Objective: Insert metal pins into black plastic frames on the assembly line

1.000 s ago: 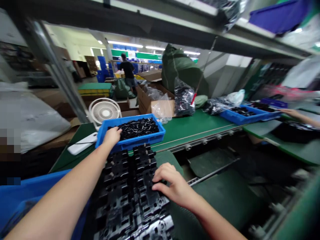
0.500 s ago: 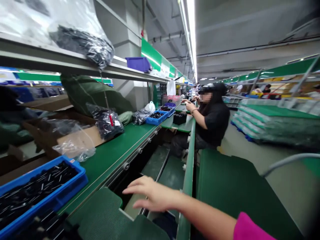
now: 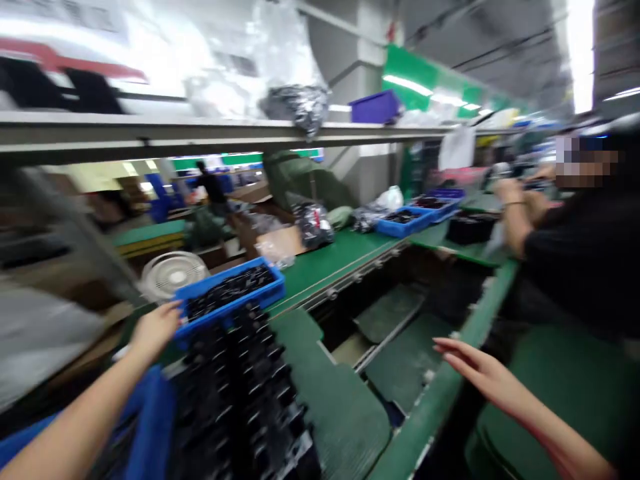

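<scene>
My left hand (image 3: 156, 328) is at the near left end of a blue tray (image 3: 260, 298), its fingers bent at the rim; blur softens the exact contact. Small black parts (image 3: 230, 288) fill this tray. In front of it stand black racks (image 3: 250, 393) with rows of upright pegs or slots, close to my left forearm. My right hand (image 3: 467, 363) is held above the green rail (image 3: 440, 400) on the right, fingers stretched out and nothing in them.
A second blue bin (image 3: 155, 427) sits at the lower left. Green boards (image 3: 325, 387) lie beside the racks, with a dark gap beyond. A shelf (image 3: 200, 137) runs overhead. A co-worker in black (image 3: 590, 247) sits at the right. Further blue trays (image 3: 400, 227) stand along the belt.
The view has swung left. My left hand has come into view at the blue tray, and the racks now show more fully. My right hand appears farther right, fingers still extended.
</scene>
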The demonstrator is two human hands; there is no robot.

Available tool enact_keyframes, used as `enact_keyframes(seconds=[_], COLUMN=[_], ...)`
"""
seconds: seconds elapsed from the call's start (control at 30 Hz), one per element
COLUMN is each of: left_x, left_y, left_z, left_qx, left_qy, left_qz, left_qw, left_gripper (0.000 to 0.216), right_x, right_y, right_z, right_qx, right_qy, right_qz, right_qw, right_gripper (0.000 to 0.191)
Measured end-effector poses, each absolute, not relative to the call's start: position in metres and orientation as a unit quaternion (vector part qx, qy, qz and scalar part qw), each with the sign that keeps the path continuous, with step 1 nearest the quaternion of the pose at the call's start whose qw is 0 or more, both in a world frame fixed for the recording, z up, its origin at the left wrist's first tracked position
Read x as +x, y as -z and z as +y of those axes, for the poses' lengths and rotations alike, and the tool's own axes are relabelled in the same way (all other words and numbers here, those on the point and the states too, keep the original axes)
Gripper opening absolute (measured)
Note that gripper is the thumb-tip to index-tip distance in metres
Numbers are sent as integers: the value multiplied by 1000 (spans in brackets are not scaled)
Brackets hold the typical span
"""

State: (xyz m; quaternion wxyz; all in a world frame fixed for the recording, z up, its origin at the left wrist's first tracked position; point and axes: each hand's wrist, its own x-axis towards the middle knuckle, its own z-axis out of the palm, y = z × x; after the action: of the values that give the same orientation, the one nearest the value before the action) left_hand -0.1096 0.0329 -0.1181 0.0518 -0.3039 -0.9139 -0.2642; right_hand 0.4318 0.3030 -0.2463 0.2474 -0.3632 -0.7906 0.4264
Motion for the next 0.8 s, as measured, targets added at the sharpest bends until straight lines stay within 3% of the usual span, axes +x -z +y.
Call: enact_keyframes(seconds=[0.13,0.2,0.4,0.57,0.8], left_x=[-79,-60,-23,-20,-25], left_y=[127,134,152,162,157], left_z=[-38,-50,-74,-73,-65], left_qx=[-281,-296,-312,-310,-302], left_qy=[274,282,283,257,170], left_qz=[-919,-909,-884,-890,-924], left_qw=[-23,-81,-202,-215,-162], left_gripper=[34,39,27,32,23], right_x=[403,391,374,385,430], right_y=[269,270,260,263,289], right_z=[308,304,293,298,322], right_qx=[-316,-297,-290,-294,-325], right_qy=[-446,-445,-436,-433,-438], right_qz=[-811,-821,-829,-828,-812], right_qw=[209,199,195,204,209], right_gripper=[53,53,54,51,50])
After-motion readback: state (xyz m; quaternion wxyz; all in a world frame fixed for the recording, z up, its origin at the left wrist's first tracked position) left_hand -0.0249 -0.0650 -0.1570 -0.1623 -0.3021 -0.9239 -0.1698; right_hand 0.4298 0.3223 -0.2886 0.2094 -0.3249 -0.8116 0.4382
